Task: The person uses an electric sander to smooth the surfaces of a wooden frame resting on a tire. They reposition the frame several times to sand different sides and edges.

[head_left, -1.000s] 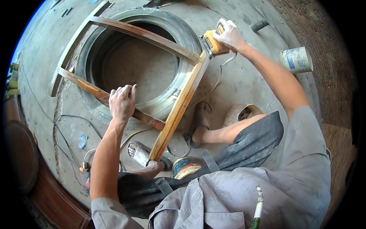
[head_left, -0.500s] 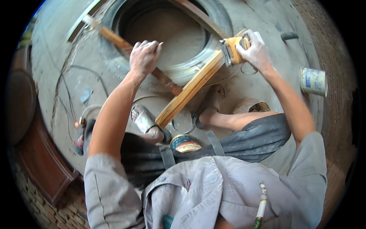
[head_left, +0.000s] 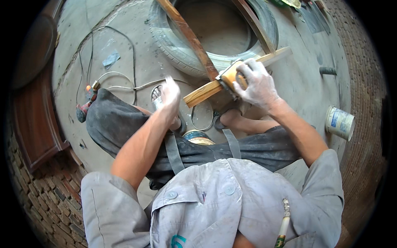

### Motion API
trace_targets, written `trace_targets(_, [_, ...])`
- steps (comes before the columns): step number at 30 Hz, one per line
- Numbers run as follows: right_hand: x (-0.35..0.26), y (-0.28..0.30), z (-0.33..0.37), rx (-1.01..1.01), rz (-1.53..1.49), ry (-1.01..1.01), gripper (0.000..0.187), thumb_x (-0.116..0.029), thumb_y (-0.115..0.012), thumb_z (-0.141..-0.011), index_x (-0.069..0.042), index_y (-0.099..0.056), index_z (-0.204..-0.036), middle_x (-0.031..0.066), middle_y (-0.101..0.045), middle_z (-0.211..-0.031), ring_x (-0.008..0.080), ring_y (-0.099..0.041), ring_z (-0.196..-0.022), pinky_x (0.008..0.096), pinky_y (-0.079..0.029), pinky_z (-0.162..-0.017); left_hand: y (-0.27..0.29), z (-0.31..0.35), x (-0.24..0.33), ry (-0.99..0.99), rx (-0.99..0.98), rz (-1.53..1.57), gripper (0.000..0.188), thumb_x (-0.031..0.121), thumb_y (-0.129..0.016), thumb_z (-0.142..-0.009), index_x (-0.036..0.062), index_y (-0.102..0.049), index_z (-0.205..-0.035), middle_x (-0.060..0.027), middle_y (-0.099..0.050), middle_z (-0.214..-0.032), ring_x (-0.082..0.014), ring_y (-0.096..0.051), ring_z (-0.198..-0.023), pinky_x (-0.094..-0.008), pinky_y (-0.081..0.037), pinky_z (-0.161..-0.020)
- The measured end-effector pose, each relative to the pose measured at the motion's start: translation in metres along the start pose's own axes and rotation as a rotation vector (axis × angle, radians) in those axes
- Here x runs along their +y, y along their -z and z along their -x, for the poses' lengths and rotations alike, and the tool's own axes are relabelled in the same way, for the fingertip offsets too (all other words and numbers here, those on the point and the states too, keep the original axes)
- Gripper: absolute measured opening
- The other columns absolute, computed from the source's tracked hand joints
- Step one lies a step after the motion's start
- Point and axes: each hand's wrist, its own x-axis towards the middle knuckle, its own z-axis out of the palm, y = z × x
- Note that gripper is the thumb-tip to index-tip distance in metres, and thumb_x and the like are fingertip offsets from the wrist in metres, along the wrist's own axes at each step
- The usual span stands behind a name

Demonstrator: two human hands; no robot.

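Note:
A yellow palm sander is in my right hand, which is closed around it and whitened with dust. The sander's flat base presses on a pale wooden rail, near the rail's near left end. Two darker brown bars join that rail: the left bar and the right bar. This frame leans over a tire lying on the floor. My left hand hovers just left of the rail's end, open with its fingers stretched, slightly blurred and holding nothing.
A power cord loops over the concrete at left, with a red and black tool by my knee. A can stands between my feet. At right lie a white bucket and a dark tube. Brown furniture stands far left.
The sander has moved down and left along the rail toward its near end. My left hand has gone from curled over the left bar to open beside the rail's end. The view has shifted.

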Motion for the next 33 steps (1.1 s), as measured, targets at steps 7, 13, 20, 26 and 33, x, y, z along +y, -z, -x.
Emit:
trace_targets(7, [0.075,0.013,-0.011,0.033,0.015,-0.107,0.034,-0.022,-0.079,-0.083,-0.009,-0.064,-0.111,0.0141,-0.063,-0.108,0.0389,-0.067,-0.103,0.049,-0.058,-0.089,-0.056,0.033,-0.035,0.342,-0.176,0.559,0.077,0.064,-0.026,-0.111,-0.0037,-0.062,-0.123,-0.0211,-0.074,-0.095,-0.0353,-0.074,-0.074,-0.0478,-0.064,-0.065])
trace_targets(13, [0.087,0.01,-0.004,0.113,0.042,-0.259,0.036,-0.026,-0.08,-0.083,-0.01,-0.064,-0.111,0.0147,-0.063,-0.108,0.0399,-0.067,-0.102,0.0504,-0.056,-0.09,-0.054,0.046,-0.004,0.263,-0.157,0.491,0.082,0.068,-0.026,-0.11,-0.0037,-0.066,-0.118,-0.0194,-0.075,-0.091,-0.0292,-0.075,-0.069,-0.0394,-0.065,-0.056])
trace_targets(20, [-0.021,-0.019,-0.017,0.034,0.005,-0.189,0.041,-0.025,-0.081,-0.084,-0.009,-0.062,-0.116,0.0167,-0.059,-0.114,0.0397,-0.065,-0.104,0.0485,-0.062,-0.083,-0.026,0.061,0.017,0.134,-0.121,0.195,0.084,0.069,-0.028,-0.11,-0.0031,-0.055,-0.145,-0.0251,-0.064,-0.135,-0.0327,-0.061,-0.125,-0.0464,-0.05,-0.105])
trace_targets(26, [-0.077,-0.037,-0.021,0.017,-0.108,-0.247,0.071,-0.026,-0.083,-0.082,0.0,-0.05,-0.14,0.0246,-0.053,-0.131,0.0451,-0.06,-0.119,0.051,-0.059,-0.094,0.005,0.135,0.073,-0.613,-0.209,-0.088,0.067,0.051,-0.039,-0.115,0.0027,-0.039,-0.161,-0.0256,-0.047,-0.155,-0.0333,-0.052,-0.139,-0.0403,-0.048,-0.107])
trace_targets(33, [-0.085,-0.067,-0.005,0.0,-0.376,0.001,0.068,-0.022,-0.069,-0.083,0.017,-0.051,-0.136,0.0451,-0.044,-0.144,0.0564,-0.039,-0.142,0.057,-0.035,-0.12,-0.017,0.134,0.091,-0.839,-0.25,-0.419,0.087,0.064,-0.047,-0.108,-0.0069,-0.038,-0.159,-0.0338,-0.039,-0.157,-0.0467,-0.036,-0.148,-0.0509,-0.032,-0.123])
